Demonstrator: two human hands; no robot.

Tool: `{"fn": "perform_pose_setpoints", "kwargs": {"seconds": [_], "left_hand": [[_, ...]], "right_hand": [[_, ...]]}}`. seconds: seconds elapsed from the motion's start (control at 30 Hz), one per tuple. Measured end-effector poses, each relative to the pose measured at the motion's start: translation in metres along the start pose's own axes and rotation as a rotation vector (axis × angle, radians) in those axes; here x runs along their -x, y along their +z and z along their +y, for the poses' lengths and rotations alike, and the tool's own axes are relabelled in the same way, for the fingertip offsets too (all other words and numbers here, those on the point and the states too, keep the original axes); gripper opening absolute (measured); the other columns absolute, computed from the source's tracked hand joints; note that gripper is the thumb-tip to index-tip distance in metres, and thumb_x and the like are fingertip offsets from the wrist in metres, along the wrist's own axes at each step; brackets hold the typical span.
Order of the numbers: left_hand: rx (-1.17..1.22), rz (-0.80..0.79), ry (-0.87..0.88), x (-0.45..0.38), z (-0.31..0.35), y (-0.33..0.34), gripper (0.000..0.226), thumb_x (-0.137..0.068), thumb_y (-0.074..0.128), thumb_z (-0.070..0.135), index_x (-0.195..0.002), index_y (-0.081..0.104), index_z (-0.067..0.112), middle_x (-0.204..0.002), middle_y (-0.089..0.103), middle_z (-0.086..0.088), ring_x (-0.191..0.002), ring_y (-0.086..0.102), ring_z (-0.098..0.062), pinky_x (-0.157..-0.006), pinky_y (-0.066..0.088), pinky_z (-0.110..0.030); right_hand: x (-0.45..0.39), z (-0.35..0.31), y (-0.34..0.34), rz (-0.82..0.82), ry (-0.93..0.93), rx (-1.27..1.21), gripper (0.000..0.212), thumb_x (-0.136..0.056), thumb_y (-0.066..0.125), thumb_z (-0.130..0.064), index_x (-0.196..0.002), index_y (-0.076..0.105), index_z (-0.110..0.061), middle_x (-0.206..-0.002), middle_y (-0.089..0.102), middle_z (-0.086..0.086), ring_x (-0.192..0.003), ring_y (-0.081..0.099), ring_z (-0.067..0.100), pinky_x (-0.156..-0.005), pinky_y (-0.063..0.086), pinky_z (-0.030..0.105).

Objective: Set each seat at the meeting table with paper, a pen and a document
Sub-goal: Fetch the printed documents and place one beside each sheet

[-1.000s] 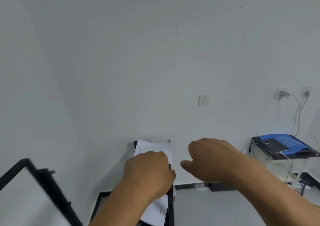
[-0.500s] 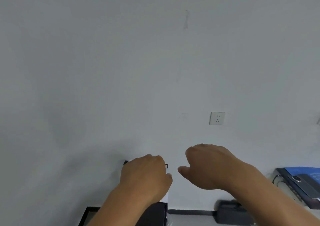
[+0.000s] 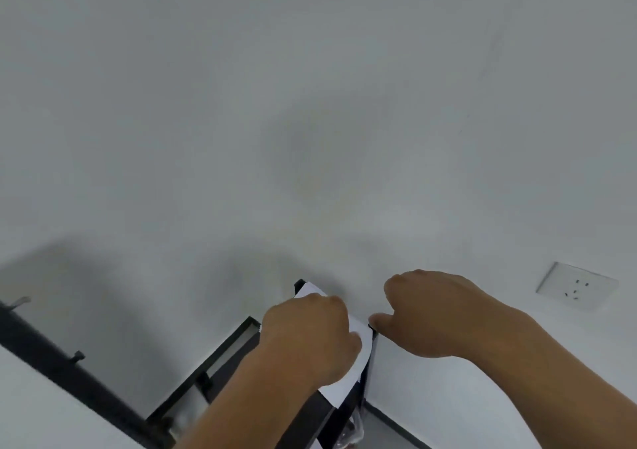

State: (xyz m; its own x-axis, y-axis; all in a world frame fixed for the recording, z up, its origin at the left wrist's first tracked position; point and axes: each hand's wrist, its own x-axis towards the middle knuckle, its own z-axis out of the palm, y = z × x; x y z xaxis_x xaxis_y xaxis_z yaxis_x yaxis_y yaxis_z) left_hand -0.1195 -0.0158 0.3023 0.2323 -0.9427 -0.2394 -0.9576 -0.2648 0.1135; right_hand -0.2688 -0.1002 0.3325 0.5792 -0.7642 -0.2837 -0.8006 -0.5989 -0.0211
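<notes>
Paper [image 3: 348,376] under left hand [image 3: 310,335] runs lengthwise toward the wall.

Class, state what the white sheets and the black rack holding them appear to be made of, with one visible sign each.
White sheets: paper, matte; thin edges curve under the left hand.
Black rack: probably painted metal; thin, straight, rigid bars, dull sheen. Plastic cannot be excluded.

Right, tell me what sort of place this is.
Probably an office or workroom, though little shows. There is a plain white wall with a wall socket, a black metal rack, and white paper under the left hand.
</notes>
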Motion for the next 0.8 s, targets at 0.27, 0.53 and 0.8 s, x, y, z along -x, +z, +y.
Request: {"fn": "perform_pose_setpoints", "kwargs": {"seconds": [0.27,0.53,0.8], "left_hand": [[0.037,-0.004,-0.191,-0.057,-0.013,0.0,0.032,-0.105,0.048,0.051,-0.094,0.056,0.022,-0.097,0.067,0.005,-0.087,0.068,-0.018,-0.076,0.054,-0.033],[0.152,0.014,-0.38,-0.13,-0.036,-0.008,0.03,-0.102,0.051,0.053,-0.098,0.063,0.025,-0.09,0.067,0.009,-0.081,0.065,-0.014,-0.075,0.055,-0.033],[0.267,-0.044,-0.577,-0.166,-0.063,0.011,0.04,-0.102,0.054,0.053,-0.124,0.068,0.022,-0.112,0.073,0.005,-0.1,0.071,-0.02,-0.09,0.061,-0.039]], "right_hand": [[-0.084,0.009,-0.009,-0.064,-0.167,0.037,0.041,-0.107,0.045,-0.054,-0.078,0.039,-0.024,-0.087,0.056,-0.006,-0.082,0.057,0.018,-0.074,0.046,0.035],[-0.182,0.019,-0.016,-0.083,-0.287,0.071,0.038,-0.106,0.047,-0.054,-0.085,0.047,-0.022,-0.09,0.059,-0.006,-0.083,0.061,0.016,-0.071,0.047,0.034],[-0.262,0.008,-0.009,-0.16,-0.409,0.066,0.039,-0.105,0.049,-0.057,-0.081,0.043,-0.028,-0.087,0.057,-0.008,-0.08,0.058,0.013,-0.072,0.048,0.033]]}}
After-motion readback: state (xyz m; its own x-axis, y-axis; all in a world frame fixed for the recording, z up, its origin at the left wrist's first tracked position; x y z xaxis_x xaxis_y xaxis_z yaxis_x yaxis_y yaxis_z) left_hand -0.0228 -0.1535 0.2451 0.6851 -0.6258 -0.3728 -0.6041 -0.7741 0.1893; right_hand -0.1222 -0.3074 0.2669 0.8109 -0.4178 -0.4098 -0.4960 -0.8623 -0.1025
